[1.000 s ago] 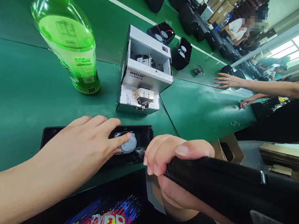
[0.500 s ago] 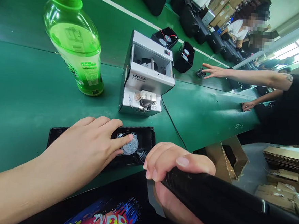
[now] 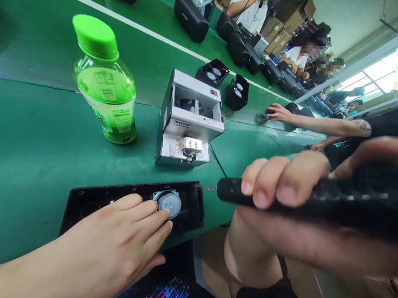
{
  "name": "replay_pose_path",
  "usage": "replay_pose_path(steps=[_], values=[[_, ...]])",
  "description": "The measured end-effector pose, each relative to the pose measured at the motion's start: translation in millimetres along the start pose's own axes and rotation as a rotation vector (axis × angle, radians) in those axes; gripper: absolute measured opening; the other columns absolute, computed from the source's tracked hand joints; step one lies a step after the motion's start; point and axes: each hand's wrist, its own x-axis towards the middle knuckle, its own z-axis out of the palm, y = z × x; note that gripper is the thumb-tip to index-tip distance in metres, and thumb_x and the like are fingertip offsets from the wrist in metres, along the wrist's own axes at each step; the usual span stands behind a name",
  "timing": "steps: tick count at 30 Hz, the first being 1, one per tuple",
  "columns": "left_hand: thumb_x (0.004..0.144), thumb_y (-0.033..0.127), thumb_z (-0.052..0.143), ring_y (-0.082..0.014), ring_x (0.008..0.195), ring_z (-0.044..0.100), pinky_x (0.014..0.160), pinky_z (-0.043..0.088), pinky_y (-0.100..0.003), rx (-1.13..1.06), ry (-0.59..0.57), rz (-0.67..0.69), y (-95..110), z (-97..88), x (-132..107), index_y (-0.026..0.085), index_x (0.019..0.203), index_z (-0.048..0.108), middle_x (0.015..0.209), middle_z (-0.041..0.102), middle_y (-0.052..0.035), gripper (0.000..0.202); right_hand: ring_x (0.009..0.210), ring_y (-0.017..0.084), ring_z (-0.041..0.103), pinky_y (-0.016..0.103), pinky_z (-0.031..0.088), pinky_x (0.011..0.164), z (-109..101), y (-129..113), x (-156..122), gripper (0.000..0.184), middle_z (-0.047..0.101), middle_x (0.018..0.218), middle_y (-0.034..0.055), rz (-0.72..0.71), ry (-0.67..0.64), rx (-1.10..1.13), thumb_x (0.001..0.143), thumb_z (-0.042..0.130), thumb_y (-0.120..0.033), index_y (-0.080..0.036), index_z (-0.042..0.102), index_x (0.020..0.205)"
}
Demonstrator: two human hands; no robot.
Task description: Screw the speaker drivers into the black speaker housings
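Left hand (image 3: 111, 238) flat on a speaker driver (image 3: 169, 205) in its black housing (image 3: 114, 190), right hand (image 3: 293, 205) clenched round an electric screwdriver (image 3: 369, 192)!

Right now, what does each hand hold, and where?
The right hand grips the black electric screwdriver around its barrel; the left hand holds nothing, fingertips resting on the round speaker driver at its rim.

Green-capped drink bottle (image 3: 104, 81) on workbench (image 3: 30, 164)

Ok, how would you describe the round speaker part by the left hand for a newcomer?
On the green workbench, find the black panel before the silver WEIXIN feeder. The round speaker driver sits at its right end, by the left hand, with a speckled grey centre.
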Motion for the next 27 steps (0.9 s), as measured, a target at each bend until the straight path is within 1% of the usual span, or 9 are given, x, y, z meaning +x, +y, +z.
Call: replay_pose_path(steps=[3, 5, 7, 9, 13, 17, 21, 24, 27], values=[[0.126, 0.024, 0.062, -0.0277, 0.109, 0.083, 0.093, 0.058, -0.048, 0.090, -0.076, 0.018, 6, 8.4, -13, 0.020, 0.134, 0.095, 0.142, 0.097, -0.0099, 0.035, 0.051, 0.020, 0.066, 0.039, 0.060, 0.053, 20, 19, 41, 0.068, 0.075, 0.066, -0.0055, -0.074, 0.099, -0.067, 0.100, 0.081, -0.103, -0.037, 0.091, 0.104], [0.117, 0.023, 0.070, -0.0283, 0.101, 0.082, 0.086, 0.058, -0.048, 0.124, -0.142, 0.050, 9, 13.6, -22, 0.019, 0.141, 0.093, 0.150, 0.095, -0.0149, 0.034, 0.049, 0.019, 0.065, 0.037, 0.053, 0.048, 35, 38, 56, 0.078, 0.070, 0.060, -0.0066, -0.076, 0.092, -0.112, 0.089, 0.080, -0.114, -0.036, 0.082, 0.093], [0.112, 0.027, 0.075, -0.0279, 0.092, 0.082, 0.078, 0.057, -0.047, 0.143, -0.187, 0.057, 11, 17.5, -27, 0.019, 0.145, 0.091, 0.156, 0.093, -0.0181, 0.037, 0.045, 0.017, 0.063, 0.035, 0.048, 0.045, 46, 54, 63, 0.083, 0.068, 0.057, -0.0077, -0.061, 0.062, -0.115, 0.087, 0.077, -0.118, -0.035, 0.079, 0.090], [0.112, 0.032, 0.078, -0.0277, 0.086, 0.083, 0.073, 0.057, -0.047, 0.152, -0.230, 0.047, 12, 19.2, -28, 0.019, 0.146, 0.091, 0.159, 0.091, -0.0194, 0.038, 0.042, 0.017, 0.059, 0.035, 0.045, 0.041, 51, 62, 64, 0.085, 0.068, 0.056, -0.0082, -0.032, 0.064, -0.088, 0.086, 0.077, -0.119, -0.035, 0.080, 0.092], [0.112, 0.037, 0.081, -0.0278, 0.076, 0.083, 0.061, 0.056, -0.047, 0.136, -0.325, 0.077, 11, 14.9, -17, 0.017, 0.139, 0.094, 0.156, 0.091, -0.0230, 0.036, 0.039, 0.017, 0.055, 0.036, 0.040, 0.038, 50, 64, 63, 0.089, 0.068, 0.055, -0.0069, 0.015, 0.109, -0.067, 0.076, 0.086, -0.120, -0.033, 0.087, 0.098], [0.111, 0.036, 0.084, -0.0271, 0.075, 0.085, 0.059, 0.058, -0.046, 0.131, -0.364, 0.085, 8, 8.7, -9, 0.016, 0.137, 0.096, 0.158, 0.089, -0.0243, 0.034, 0.040, 0.017, 0.056, 0.033, 0.042, 0.039, 41, 56, 57, 0.086, 0.068, 0.056, -0.0079, 0.115, 0.056, -0.027, 0.082, 0.087, -0.115, -0.032, 0.089, 0.108], [0.112, 0.038, 0.084, -0.0265, 0.069, 0.083, 0.056, 0.051, -0.046, 0.100, -0.416, 0.078, 8, 8.3, -9, 0.018, 0.132, 0.096, 0.156, 0.090, -0.0230, 0.031, 0.047, 0.017, 0.066, 0.034, 0.055, 0.047, 29, 34, 38, 0.060, 0.076, 0.063, -0.0048, 0.144, 0.004, 0.036, 0.095, 0.101, -0.089, -0.031, 0.096, 0.109], [0.113, 0.035, 0.084, -0.0264, 0.077, 0.086, 0.059, 0.052, -0.045, 0.098, -0.422, 0.078, 9, 4.5, -7, 0.018, 0.133, 0.095, 0.157, 0.091, -0.0210, 0.028, 0.052, 0.018, 0.069, 0.035, 0.063, 0.054, 26, 20, 18, 0.040, 0.078, 0.071, -0.0037, 0.077, -0.085, 0.107, 0.114, 0.092, -0.071, -0.032, 0.098, 0.121], [0.113, 0.033, 0.083, -0.0257, 0.077, 0.086, 0.058, 0.049, -0.046, 0.097, -0.362, 0.071, 10, 0.6, -4, 0.018, 0.124, 0.095, 0.150, 0.094, -0.0203, 0.022, 0.051, 0.020, 0.069, 0.038, 0.065, 0.054, 36, 23, 2, 0.036, 0.076, 0.071, -0.0026, 0.082, -0.111, 0.095, 0.125, 0.078, -0.064, -0.032, 0.096, 0.125]])
